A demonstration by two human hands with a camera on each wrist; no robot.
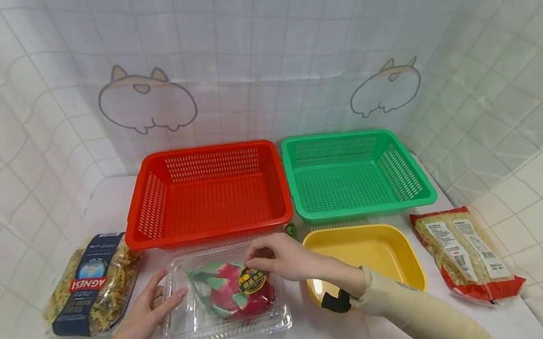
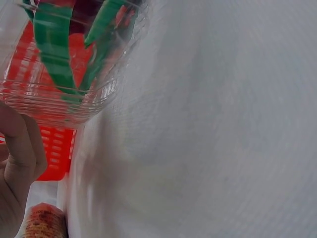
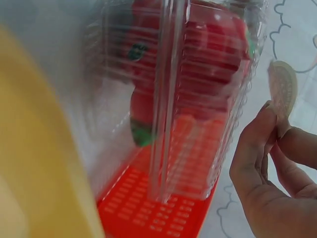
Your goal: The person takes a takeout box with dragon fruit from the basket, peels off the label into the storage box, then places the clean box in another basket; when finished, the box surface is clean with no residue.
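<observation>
A clear plastic clamshell box (image 1: 184,327) lies on the table with a pink and green dragon fruit (image 1: 221,297) inside. My left hand (image 1: 149,312) grips the box's left side, its thumb on the lid and its fingers by the side wall. Between thumb and fingertips, my right hand (image 1: 282,258) pinches a round black and gold sticker (image 1: 253,280) over the lid. In the right wrist view, the pale back of the sticker (image 3: 283,89) stands clear of the box. The left wrist view shows the curled fingers (image 2: 22,144) beside the ribbed wall.
Behind the box stand a red basket (image 1: 223,235) and a green basket (image 1: 368,209). A yellow tray (image 1: 388,251) sits under my right forearm. To the left lies a bag of Agnesi pasta (image 1: 94,284); to the right, a red-ended food packet (image 1: 465,256). A small green object (image 1: 291,230) is near the baskets.
</observation>
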